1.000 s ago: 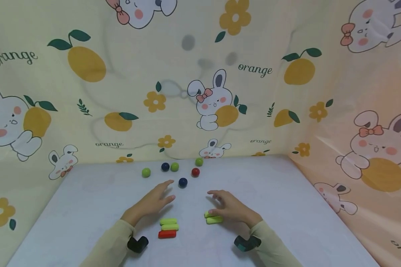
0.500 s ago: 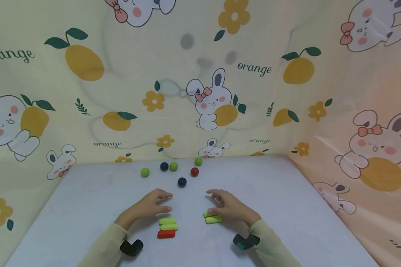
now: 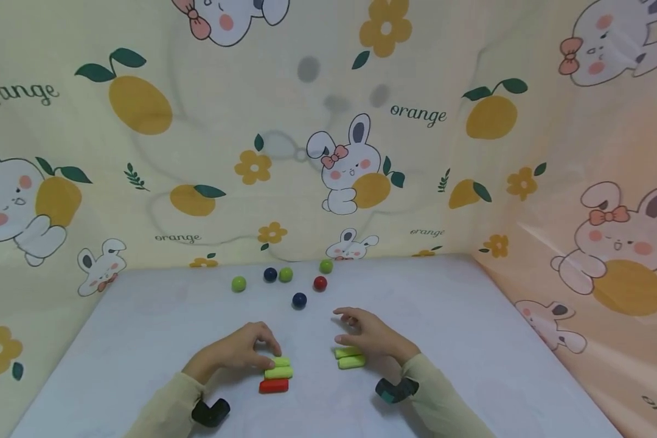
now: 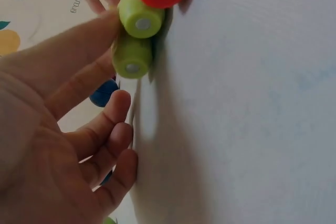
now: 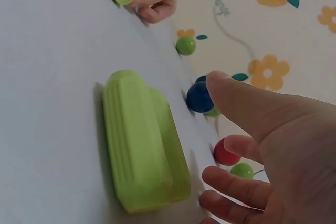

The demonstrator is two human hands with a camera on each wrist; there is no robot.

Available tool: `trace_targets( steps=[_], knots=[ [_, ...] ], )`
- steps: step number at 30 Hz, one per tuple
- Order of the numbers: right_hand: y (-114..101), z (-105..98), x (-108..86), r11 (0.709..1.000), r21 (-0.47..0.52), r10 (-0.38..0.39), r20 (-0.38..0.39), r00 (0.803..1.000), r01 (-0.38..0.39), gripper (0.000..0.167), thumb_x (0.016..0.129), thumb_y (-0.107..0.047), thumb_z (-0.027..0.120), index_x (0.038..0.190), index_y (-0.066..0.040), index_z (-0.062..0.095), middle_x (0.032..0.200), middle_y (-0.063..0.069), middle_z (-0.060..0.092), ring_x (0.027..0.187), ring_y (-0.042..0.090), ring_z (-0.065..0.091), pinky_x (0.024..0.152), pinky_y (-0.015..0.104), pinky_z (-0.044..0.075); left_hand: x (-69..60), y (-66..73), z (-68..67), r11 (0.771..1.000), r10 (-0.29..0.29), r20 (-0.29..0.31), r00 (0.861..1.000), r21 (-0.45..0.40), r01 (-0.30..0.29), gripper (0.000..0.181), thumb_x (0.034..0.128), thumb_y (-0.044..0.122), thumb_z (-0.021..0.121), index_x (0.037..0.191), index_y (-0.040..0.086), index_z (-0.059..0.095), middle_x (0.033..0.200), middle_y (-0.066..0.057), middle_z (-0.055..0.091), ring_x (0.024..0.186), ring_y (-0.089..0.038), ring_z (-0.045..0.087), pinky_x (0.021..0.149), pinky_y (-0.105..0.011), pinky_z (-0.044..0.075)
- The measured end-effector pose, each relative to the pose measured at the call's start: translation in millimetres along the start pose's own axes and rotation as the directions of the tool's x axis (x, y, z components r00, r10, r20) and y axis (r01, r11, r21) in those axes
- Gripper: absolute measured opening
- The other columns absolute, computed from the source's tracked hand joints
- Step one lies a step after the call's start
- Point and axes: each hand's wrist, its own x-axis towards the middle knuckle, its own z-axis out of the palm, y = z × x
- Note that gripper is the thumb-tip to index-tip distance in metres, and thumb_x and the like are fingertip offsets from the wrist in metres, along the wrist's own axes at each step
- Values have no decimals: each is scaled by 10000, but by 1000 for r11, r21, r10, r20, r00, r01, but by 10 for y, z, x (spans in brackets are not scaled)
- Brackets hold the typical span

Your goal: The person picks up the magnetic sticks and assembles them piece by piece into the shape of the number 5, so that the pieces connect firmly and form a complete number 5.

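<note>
My left hand has its thumb and index finger on either side of the far yellow-green toy building stick, pinching it. Right beside it lies a second yellow-green stick, then a red stick. Round silver discs show on the stick ends in the left wrist view, where the thumb hides part of the green pair. My right hand hovers with loosely bent fingers, holding nothing. Under and beside it rest two more yellow-green sticks, side by side, seen large in the right wrist view.
Towards the back of the white table lie several balls: a near dark blue ball, a red ball, a far blue ball and green balls, one green ball at left. A printed cloth hangs behind.
My left hand has drawn back from near the balls to the left group of sticks, and its thumb and index finger have closed on the far green one. The right hand has shifted slightly left.
</note>
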Motion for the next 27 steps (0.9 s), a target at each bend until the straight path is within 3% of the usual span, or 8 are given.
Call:
trace_targets(
  steps=[3,10,13,18,23,27],
  knots=[
    [-14,-2,54,1000,3,-1,-4,1000,1,611,929,-398,723,1459,-174,519,1345,72,617,1223,258,561,1053,517,473,-21,16,21,999,-37,-16,999,16,37,165,841,140,803,994,192,771,1092,-2,638,1097,-202,525,983,-494,450],
    [-22,-42,248,1000,19,-5,-43,999,6,538,955,-325,703,1429,-128,540,1304,103,628,1177,253,581,1032,491,489,-24,69,53,997,-60,-39,997,41,61,157,870,122,771,1022,146,745,1082,-10,648,1078,-205,553,979,-500,478],
    [-33,-39,328,1000,28,11,-46,999,-9,537,951,-328,710,1426,-141,542,1316,108,625,1186,255,580,1034,487,493,22,49,51,996,-89,-62,994,24,91,156,899,124,741,1052,152,723,1083,3,653,1077,-188,560,1009,-507,478],
    [-87,-2,423,999,46,-7,-44,999,9,559,941,-309,722,1438,-139,532,1341,137,615,1206,278,566,1023,499,492,139,-1,26,996,-85,-106,991,-22,83,137,936,93,688,1060,151,688,1064,10,655,1019,-182,550,985,-462,485],
    [-158,65,533,997,58,-49,-38,998,51,583,942,-287,721,1463,-133,508,1360,162,591,1181,274,562,1001,489,492,207,2,16,993,-115,-157,981,-24,113,146,961,70,649,1069,167,631,1084,-20,660,1001,-183,566,951,-446,499],
    [-217,136,640,996,78,-31,-26,999,33,596,946,-304,719,1482,-180,490,1376,144,564,1161,254,539,998,465,482,232,13,6,990,-142,-165,976,-22,140,154,969,81,643,1085,179,623,1101,-30,663,1000,-177,578,956,-455,506]
  ],
)
